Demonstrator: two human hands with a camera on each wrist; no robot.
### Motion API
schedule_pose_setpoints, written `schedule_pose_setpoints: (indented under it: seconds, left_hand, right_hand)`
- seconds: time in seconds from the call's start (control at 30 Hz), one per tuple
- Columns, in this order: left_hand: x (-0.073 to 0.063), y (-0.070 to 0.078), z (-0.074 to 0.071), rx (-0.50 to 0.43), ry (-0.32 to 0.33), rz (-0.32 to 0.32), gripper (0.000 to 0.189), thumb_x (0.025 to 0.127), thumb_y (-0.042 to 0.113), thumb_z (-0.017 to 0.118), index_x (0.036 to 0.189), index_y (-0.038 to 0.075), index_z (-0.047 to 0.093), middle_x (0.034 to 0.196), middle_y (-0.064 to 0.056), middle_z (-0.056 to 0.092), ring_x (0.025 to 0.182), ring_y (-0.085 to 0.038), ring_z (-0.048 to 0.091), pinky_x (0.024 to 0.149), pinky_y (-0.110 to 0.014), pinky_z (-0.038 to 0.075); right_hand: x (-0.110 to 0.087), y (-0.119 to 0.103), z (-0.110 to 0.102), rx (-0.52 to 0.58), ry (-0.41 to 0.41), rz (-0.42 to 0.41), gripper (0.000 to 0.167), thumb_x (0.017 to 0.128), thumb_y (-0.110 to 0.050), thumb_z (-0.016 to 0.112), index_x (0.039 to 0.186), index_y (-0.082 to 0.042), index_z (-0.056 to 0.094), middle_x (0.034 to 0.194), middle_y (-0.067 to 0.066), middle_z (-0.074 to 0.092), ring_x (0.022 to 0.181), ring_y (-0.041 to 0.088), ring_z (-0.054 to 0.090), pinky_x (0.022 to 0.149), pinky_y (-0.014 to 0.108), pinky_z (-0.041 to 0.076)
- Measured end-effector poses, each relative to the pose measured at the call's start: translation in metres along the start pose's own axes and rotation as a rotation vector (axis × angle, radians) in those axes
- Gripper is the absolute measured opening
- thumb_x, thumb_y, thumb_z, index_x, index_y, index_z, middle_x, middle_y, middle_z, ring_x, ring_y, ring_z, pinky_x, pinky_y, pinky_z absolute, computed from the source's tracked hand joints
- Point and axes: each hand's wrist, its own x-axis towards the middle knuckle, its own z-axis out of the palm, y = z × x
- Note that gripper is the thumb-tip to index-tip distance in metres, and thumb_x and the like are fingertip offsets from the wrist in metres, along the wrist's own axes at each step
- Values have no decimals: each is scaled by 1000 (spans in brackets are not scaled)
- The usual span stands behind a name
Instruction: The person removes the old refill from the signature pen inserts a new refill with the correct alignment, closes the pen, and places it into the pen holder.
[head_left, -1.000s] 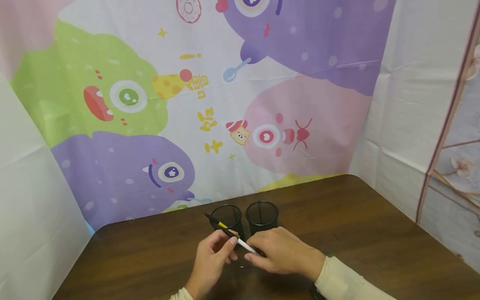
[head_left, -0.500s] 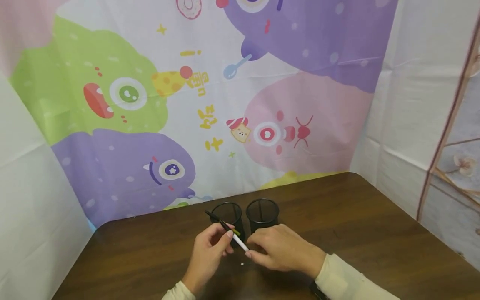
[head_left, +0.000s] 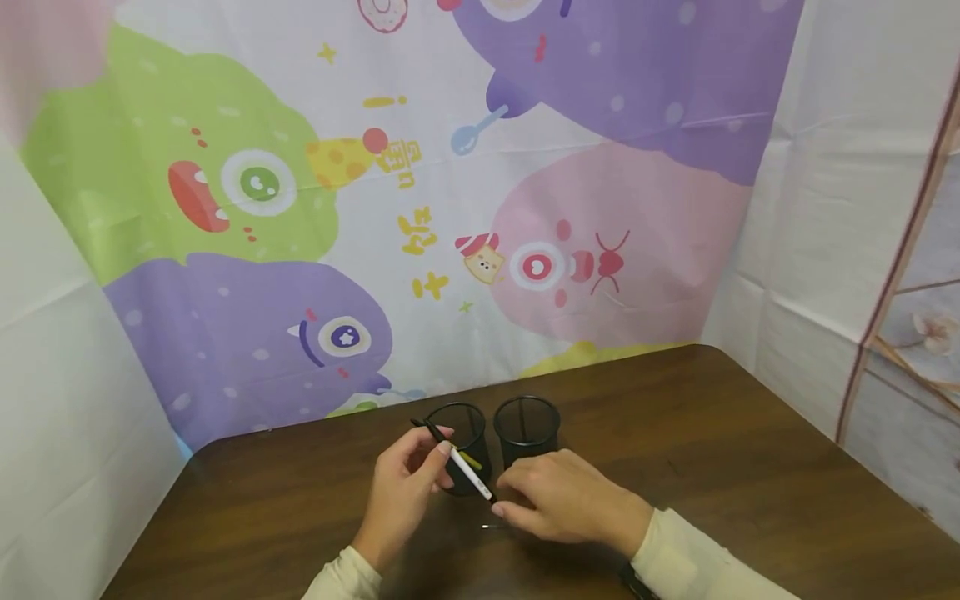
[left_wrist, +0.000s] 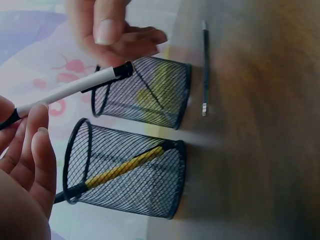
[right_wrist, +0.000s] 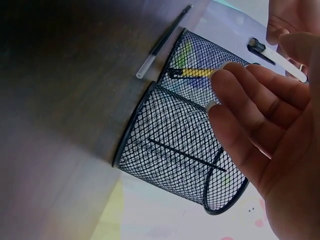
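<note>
My left hand (head_left: 405, 487) pinches a white marker pen (head_left: 471, 475) with black ends, tilted so its lower end points toward my right hand. In the head view that lower end overlaps my right thumb; both wrist views show a gap between them. My right hand (head_left: 573, 500) has loosely bent fingers (right_wrist: 240, 100) and holds nothing. Behind the hands stand two black mesh pen cups. A yellow-and-black pen (left_wrist: 124, 169) leans inside the left cup (left_wrist: 160, 192); no pen shows in the right cup (right_wrist: 165, 135). A thin dark pen (left_wrist: 205, 65) lies on the table beside the cups.
The dark wooden table (head_left: 675, 433) carries the cups near its far edge. A cartoon-print cloth (head_left: 420, 333) hangs right behind it, with pale cloth walls (head_left: 795, 250) to the sides. A small dark object (head_left: 636, 582) shows by my right sleeve.
My left hand has moved left and slightly up with the white marker pen. Its lower end has drawn out from under my right hand, which has stayed nearly in place.
</note>
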Motion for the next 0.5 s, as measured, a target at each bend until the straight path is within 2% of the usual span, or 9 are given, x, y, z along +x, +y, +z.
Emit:
schedule_pose_setpoints:
  seconds: [0.23, 0.5]
  left_hand:
    - [4, 0, -6, -18, 28, 19, 12, 96, 9, 67, 108, 9, 71, 87, -21, 66, 58, -22, 64, 53, -27, 51]
    - [11, 3, -7, -32, 40, 28, 11, 97, 10, 67, 107, 7, 71, 84, -24, 63, 58, -23, 63, 54, -27, 52]
  right_hand:
    - [0, 0, 2, 3, -14, -9, 24, 99, -41, 61, 97, -21, 73, 84, -16, 63, 67, -8, 49, 58, 16, 47]
    - [0, 0, 2, 1, -38, 0, 24, 99, -42, 60, 93, -21, 71, 82, -13, 64, 66, -7, 49, 55, 18, 46]
